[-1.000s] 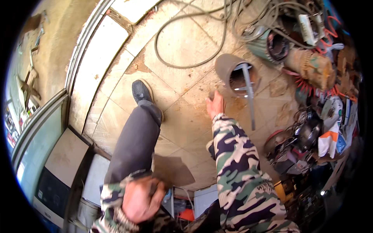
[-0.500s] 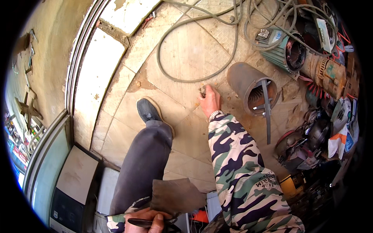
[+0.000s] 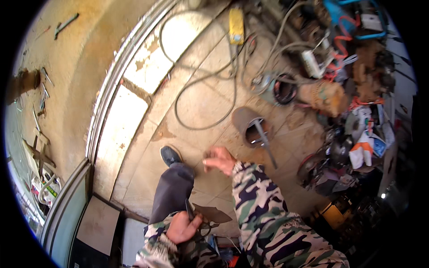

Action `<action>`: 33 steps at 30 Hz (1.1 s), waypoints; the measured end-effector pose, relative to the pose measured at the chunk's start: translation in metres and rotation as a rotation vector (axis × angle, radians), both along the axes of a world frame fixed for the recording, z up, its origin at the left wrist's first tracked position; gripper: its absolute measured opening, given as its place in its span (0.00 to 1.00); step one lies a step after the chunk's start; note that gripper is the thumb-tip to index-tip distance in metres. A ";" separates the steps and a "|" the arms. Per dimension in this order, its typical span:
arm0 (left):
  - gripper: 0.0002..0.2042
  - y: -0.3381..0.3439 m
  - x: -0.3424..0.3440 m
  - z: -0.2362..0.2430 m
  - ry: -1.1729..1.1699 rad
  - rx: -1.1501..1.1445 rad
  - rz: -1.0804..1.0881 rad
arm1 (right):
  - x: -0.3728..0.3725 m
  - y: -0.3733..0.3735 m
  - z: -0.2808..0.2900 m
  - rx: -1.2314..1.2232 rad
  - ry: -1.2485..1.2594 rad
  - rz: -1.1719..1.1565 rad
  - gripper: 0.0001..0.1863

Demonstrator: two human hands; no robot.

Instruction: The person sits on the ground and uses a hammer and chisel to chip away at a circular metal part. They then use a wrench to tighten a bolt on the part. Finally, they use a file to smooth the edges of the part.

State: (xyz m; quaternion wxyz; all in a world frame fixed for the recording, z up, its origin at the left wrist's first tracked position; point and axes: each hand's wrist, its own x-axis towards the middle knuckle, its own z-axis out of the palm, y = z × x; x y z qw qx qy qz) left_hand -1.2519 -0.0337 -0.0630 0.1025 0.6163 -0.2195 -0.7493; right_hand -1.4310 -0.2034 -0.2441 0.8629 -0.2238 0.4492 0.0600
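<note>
My left hand (image 3: 182, 227) is closed low in the view, in front of my body. It grips dark scissors (image 3: 188, 207); a blade sticks up past the thumb and the looped handles show beside the fingers. A brown sheet (image 3: 213, 214) with an uneven edge juts out to the right of this hand; how it is held is hidden. My right hand (image 3: 220, 159) hangs over the tiled floor, right of my shoe (image 3: 170, 155). Its fingers are bent and smeared by motion, so whether anything is between them does not show. Past it lies a rusty metal cylinder (image 3: 243, 121) with a flat bar (image 3: 267, 149) across its open end.
A grey cable (image 3: 176, 111) loops over the floor, leading toward a yellow box (image 3: 236, 27). Motor parts (image 3: 322, 96) and piled tools and bags (image 3: 342, 152) crowd the right. A metal door track (image 3: 107, 96) and a glass panel (image 3: 62, 210) run along the left.
My right hand has lifted off the floor and drawn back toward me. The left hand has risen further into view with the scissors and sheet. The view has shifted, showing more at the right.
</note>
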 end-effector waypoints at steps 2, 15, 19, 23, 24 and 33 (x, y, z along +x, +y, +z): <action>0.15 0.004 0.000 -0.006 0.184 0.139 0.203 | 0.001 -0.030 0.078 0.097 -0.080 -0.061 0.09; 0.16 -0.123 0.092 0.103 0.218 0.374 0.633 | -0.025 -0.258 0.298 -0.140 -0.307 -0.511 0.08; 0.15 -0.176 0.125 0.089 0.202 0.313 0.602 | -0.036 -0.303 0.235 -0.133 -0.216 -0.720 0.07; 0.15 -0.276 0.119 0.095 0.154 0.243 0.398 | -0.043 -0.344 0.195 -0.126 -0.131 -0.850 0.06; 0.15 -0.305 0.115 0.094 0.136 0.170 0.292 | -0.043 -0.357 0.189 -0.120 -0.139 -0.856 0.06; 0.15 -0.439 0.061 0.002 0.425 0.120 0.068 | -0.094 -0.429 0.121 -0.285 0.110 -1.020 0.06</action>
